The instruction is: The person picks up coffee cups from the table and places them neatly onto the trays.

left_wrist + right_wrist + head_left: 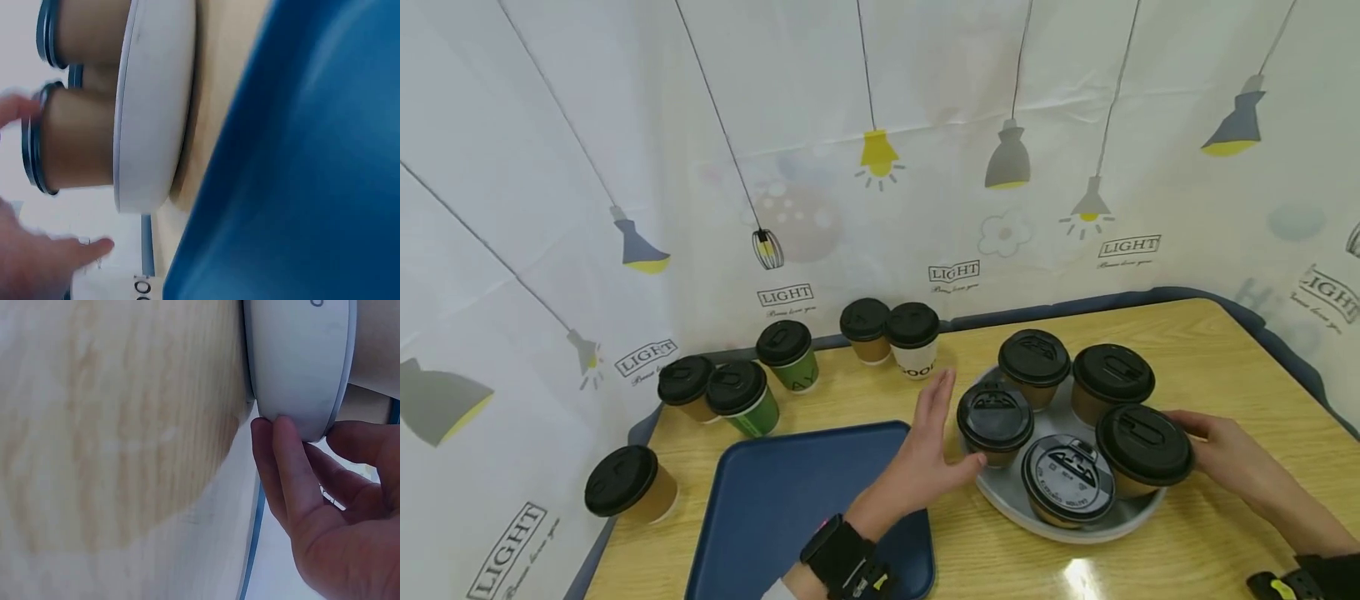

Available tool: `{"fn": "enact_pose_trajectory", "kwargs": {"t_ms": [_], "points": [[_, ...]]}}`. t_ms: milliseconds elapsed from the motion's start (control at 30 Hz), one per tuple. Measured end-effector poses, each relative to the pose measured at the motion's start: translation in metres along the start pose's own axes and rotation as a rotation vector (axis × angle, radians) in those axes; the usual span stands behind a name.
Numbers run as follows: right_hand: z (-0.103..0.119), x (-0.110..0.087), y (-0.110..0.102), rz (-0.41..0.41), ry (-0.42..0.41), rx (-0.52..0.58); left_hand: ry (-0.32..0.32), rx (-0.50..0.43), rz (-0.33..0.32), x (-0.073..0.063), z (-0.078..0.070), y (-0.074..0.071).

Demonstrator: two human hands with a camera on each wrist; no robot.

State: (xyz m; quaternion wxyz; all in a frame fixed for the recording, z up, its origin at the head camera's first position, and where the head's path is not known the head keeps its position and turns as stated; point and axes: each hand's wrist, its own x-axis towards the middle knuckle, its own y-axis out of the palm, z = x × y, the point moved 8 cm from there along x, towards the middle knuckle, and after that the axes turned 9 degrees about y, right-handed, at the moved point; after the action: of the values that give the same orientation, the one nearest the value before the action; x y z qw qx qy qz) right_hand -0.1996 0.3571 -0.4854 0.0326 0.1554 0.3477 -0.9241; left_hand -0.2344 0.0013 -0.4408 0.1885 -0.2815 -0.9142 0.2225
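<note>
A round grey-white dish (1078, 532) on the table bears several brown paper cups with black lids. One of them, a coffee cup (995, 423), stands at its left edge; a cup with a shiny printed lid (1070, 481) is at the front. My left hand (917, 462) is spread with straight fingers beside that left cup. In the left wrist view its thumb overlaps the cup's lid (32, 144); contact is unclear. At the dish's far right side, my right hand (1232, 454) pinches the rim, fingers on the outer wall (300, 362), behind the right cup (1145, 446).
A blue rectangular tray (805, 483) lies left of the dish, partly under my left forearm. Along the back and left stand more lidded cups: a white one (916, 354), a green one (790, 358) and a brown one (638, 487) among them. A printed curtain (925, 208) hangs behind.
</note>
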Motion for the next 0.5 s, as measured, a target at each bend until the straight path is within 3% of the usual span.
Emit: {"fn": "enact_pose_trajectory", "kwargs": {"t_ms": [100,167,300,400,500], "points": [[0.0,-0.006,0.0,-0.008,-0.019,0.017,-0.102,-0.109,-0.118,-0.017,0.007,-0.008],[-0.002,-0.011,0.0,-0.001,-0.02,0.038,-0.197,-0.236,-0.161,-0.027,0.014,-0.008],[-0.009,-0.022,0.006,0.089,0.003,0.131,-0.356,-0.468,-0.129,-0.037,0.025,0.007],[-0.012,-0.028,0.013,0.164,-0.002,0.185,-0.381,-0.568,-0.077,-0.034,0.025,0.025],[-0.014,-0.032,0.017,0.192,0.004,0.218,-0.337,-0.573,-0.04,-0.029,0.021,0.038]]}}
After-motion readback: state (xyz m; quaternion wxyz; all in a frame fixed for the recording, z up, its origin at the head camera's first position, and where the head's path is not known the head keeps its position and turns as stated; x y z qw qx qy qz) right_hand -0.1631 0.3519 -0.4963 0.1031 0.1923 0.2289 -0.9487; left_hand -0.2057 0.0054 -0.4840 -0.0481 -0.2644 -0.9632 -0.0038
